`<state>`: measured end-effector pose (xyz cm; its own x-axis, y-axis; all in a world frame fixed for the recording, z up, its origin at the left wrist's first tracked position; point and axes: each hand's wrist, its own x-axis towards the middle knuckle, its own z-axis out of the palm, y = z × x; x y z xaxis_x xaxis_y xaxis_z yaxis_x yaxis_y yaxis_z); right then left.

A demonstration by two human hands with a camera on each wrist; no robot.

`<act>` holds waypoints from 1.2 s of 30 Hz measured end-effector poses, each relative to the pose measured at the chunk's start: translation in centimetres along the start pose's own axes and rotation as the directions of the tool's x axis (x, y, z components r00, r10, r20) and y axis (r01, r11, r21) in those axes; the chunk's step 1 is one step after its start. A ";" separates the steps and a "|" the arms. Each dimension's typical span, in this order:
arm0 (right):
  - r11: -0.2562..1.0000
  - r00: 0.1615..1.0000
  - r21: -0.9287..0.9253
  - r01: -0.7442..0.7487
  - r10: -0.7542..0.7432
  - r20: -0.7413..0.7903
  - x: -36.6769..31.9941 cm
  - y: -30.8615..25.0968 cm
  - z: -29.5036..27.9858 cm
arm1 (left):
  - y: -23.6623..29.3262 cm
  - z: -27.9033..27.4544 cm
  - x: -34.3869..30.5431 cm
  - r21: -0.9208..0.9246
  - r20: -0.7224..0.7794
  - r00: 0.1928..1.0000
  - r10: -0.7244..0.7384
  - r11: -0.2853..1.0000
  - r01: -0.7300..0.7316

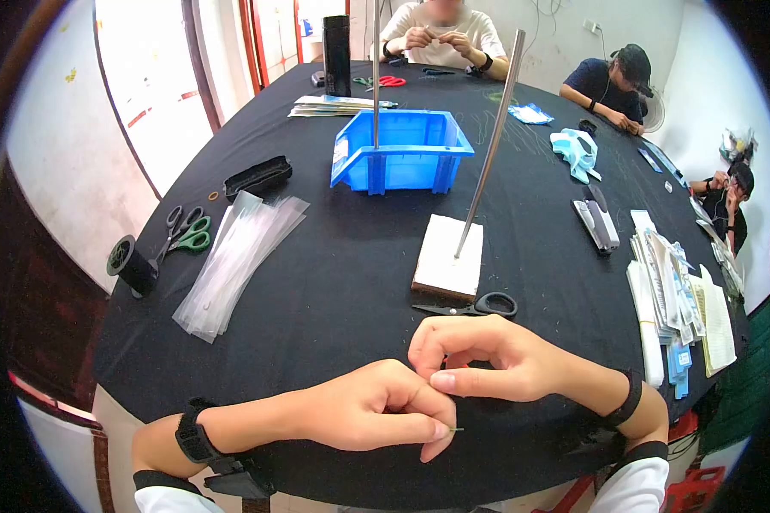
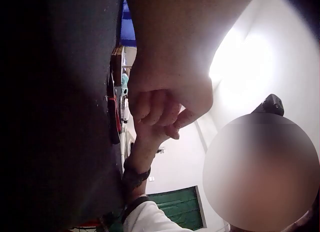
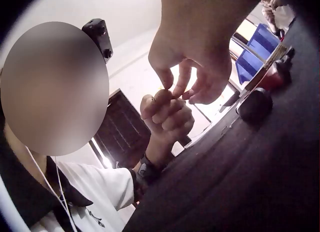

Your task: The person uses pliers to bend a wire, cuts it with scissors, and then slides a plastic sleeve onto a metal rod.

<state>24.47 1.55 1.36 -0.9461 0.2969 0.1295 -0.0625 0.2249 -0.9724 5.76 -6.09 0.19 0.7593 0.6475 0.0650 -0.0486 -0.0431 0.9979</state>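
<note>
Head view looks down over the black table (image 1: 334,299); both wrist views look up closely from table-edge level, sharing the meeting hands.

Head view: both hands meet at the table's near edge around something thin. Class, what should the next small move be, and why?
Probably hold the left hand steady and bring the right hand down so its fingertips reach the thin tip. Only a short end pokes past the left hand's curled fingers, and the right hand's pinched fingertips sit just above it.
</note>
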 end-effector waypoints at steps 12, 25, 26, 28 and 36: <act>0.974 0.973 -0.219 -0.061 0.009 -0.230 -0.4 -1.8 -0.4 | 0.9 -0.4 -0.1 -0.248 -0.252 0.963 -0.093 0.968 0.029; 0.935 0.940 0.096 -0.342 0.340 0.039 0.4 0.0 3.0 | 1.9 -0.3 0.1 -0.377 -0.566 0.823 -0.046 0.902 -0.209; 0.927 0.928 -0.049 -0.372 0.373 -0.003 0.5 -0.5 3.0 | 1.9 -0.3 0.1 -0.373 -0.567 0.823 -0.034 0.902 -0.219; 0.958 0.978 -0.197 -0.209 0.203 -0.049 0.3 -0.4 3.3 | 2.1 -0.4 0.0 -0.371 -0.573 0.819 -0.025 0.899 -0.232; 0.884 0.974 -0.430 -0.183 0.221 0.040 -0.2 -0.3 3.3 | 1.8 -0.5 0.0 -0.343 -0.583 0.811 -0.043 0.918 -0.198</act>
<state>23.63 -1.63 0.97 -0.9484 0.3019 -0.0967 0.2545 0.5436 -0.7998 5.37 -5.74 2.04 0.2397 0.9708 0.0106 -0.4182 0.0934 0.9035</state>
